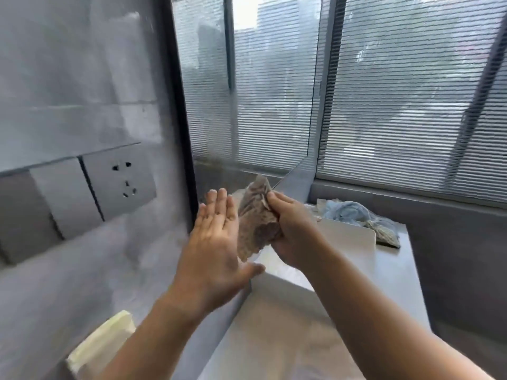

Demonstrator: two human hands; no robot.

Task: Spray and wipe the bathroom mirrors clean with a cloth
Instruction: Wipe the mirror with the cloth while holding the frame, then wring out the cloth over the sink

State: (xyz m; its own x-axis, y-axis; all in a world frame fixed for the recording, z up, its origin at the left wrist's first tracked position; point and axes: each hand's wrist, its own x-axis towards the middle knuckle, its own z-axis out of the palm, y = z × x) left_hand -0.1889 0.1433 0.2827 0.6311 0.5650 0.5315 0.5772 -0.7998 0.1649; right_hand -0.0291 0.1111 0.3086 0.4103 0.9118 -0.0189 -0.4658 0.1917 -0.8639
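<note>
Both hands are up in front of the mirror (260,91), over the left edge of the surface (392,270), approx. midway along it.

Right grip (290,231): clenched round a brown-patterned cloth (256,223), fingers curled over its top fold, thumb side toward the mirror. The cloth is bunched and hangs in the air, lower corner pointing down, clear of the surface and not on the glass.

Left grip (216,242): released, fingers straight and together, palm turned toward the cloth, thumb below the cloth's lower corner. It's right beside the cloth's left side; can't tell if palm and cloth actually touch.

Mirror has a dark frame on its left and reflects the slatted blinds (411,91), which cover the window along the far edge of the surface.

Far end of the surface, near the window corner: a crumpled blue cloth (345,212) w/ a second patterned cloth (386,234) just beside it, both behind a white block-shaped fixture (348,237) w/ a rounded corner.

Wall left of the mirror: grey socket (123,179) and a blank switch plate (65,196) side by side. Bottom left: a pale yellow folded item (101,344), blurred.
</note>
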